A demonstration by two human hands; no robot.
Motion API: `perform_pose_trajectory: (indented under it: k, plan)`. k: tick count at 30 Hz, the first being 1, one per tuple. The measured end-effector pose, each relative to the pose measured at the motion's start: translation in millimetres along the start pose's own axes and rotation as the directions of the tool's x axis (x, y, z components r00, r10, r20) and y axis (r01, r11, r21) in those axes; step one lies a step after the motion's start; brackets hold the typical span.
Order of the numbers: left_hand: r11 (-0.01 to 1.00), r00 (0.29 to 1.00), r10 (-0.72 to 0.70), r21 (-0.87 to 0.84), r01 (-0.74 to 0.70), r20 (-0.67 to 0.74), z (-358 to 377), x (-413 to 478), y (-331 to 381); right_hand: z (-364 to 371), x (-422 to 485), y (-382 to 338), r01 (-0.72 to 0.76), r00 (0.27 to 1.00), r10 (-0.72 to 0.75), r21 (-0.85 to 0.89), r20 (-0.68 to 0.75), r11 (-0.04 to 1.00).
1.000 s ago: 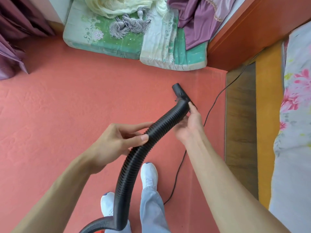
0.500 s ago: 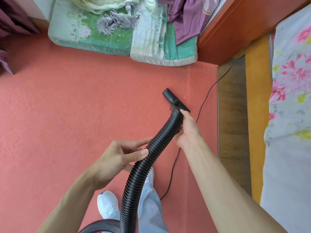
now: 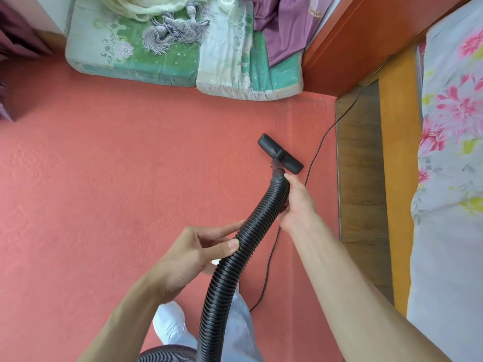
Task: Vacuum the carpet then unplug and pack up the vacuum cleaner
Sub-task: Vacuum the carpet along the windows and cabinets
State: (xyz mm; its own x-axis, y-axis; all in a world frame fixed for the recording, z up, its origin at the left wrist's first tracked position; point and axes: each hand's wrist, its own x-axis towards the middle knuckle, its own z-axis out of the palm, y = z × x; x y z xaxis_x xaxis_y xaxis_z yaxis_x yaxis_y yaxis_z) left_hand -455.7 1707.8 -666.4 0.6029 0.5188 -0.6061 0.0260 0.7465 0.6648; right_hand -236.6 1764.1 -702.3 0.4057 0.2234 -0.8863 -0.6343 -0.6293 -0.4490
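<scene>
Mid-vacuum: both my hands on the hose, the head down on the carpet.

The floor head (image 3: 281,154) sits flat on the red carpet (image 3: 130,178), whose edge lies near, to the right of the head. My right hand (image 3: 298,205) grips the ribbed hose (image 3: 235,257) just behind the head, fingers wrapped round it. My left hand (image 3: 193,257) holds the hose further back from the head, thumb on top and fingers curled beneath. The power cord (image 3: 316,155) passes just right of the head and runs off beyond it. Its plug is out of view. Past the head lie green cushions (image 3: 130,61); well to its right, the bed (image 3: 449,152). I judge I'm at the vacuuming stage, with unplugging and packing up not yet done.
</scene>
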Motion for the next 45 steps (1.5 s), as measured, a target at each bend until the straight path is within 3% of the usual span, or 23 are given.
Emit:
perform_pose_trajectory:
  k: [7,10,12,14,16,18,20,24,29,31,33,35,37,41,45]
  plan:
    - [0.998,0.982,-0.013,0.051,0.023,-0.191,28.4,31.8,-6.3,-1.1,34.2,-2.9,0.0,1.0,0.0,-0.044,0.001,0.999]
    - [0.998,0.98,-0.029,0.051,0.039,-0.195,31.6,39.9,-3.9,-0.8,38.7,-9.0,0.008,1.0,-0.008,-0.071,0.007,0.997]
    - [0.996,0.99,-0.078,0.021,0.081,-0.122,25.7,36.5,-0.7,-3.2,35.1,-9.5,-0.008,1.0,0.008,-0.07,-0.004,0.997]
    - [0.988,0.987,-0.154,-0.003,0.154,0.049,15.4,27.5,0.9,-7.5,26.2,-1.9,-0.03,1.0,0.029,-0.086,-0.012,0.996]
    - [0.981,0.95,-0.189,-0.004,0.196,0.248,5.1,17.3,1.2,-13.1,17.6,11.8,-0.048,0.999,0.047,-0.085,-0.02,0.995]
    - [0.975,0.923,-0.186,-0.049,0.215,0.337,-1.0,10.8,1.9,-16.6,13.1,21.9,-0.054,0.998,0.053,-0.059,-0.015,0.997]
    - [0.973,0.938,-0.199,-0.057,0.223,0.285,-0.7,10.7,0.4,-15.6,15.5,23.3,-0.052,0.999,0.051,-0.038,-0.012,0.998]
    - [0.986,0.986,-0.165,0.025,0.165,-0.011,16.8,25.5,-3.4,-7.7,30.8,7.8,-0.026,1.0,0.026,-0.009,-0.011,1.0]
    - [0.99,0.977,-0.144,-0.029,0.142,-0.157,39.4,38.6,1.5,-5.1,40.9,-6.1,-0.053,0.997,0.052,0.023,0.053,0.998]
    - [0.991,0.985,-0.134,0.015,0.137,-0.113,36.1,32.6,7.1,-11.2,33.1,-4.2,-0.097,0.99,0.095,0.016,0.101,0.995]
    - [0.986,0.988,-0.148,0.08,0.145,0.041,25.5,21.5,12.9,-20.5,18.8,2.9,-0.169,0.968,0.166,-0.001,0.189,0.986]
    - [0.976,0.963,-0.198,0.124,0.177,0.183,12.7,11.1,16.9,-30.3,5.3,14.1,-0.245,0.926,0.236,-0.008,0.293,0.97]
    - [0.963,0.94,-0.254,0.155,0.222,0.229,3.0,5.2,18.6,-34.6,-2.4,24.1,-0.284,0.898,0.271,-0.011,0.346,0.959]
    - [0.969,0.959,-0.229,0.134,0.208,0.169,1.6,5.4,17.9,-17.9,2.4,22.9,-0.218,0.929,0.207,0.002,0.307,0.976]
    - [0.982,0.981,-0.145,0.106,0.159,-0.126,22.5,25.7,7.4,4.9,22.1,5.8,-0.131,0.982,0.126,0.025,0.141,0.991]
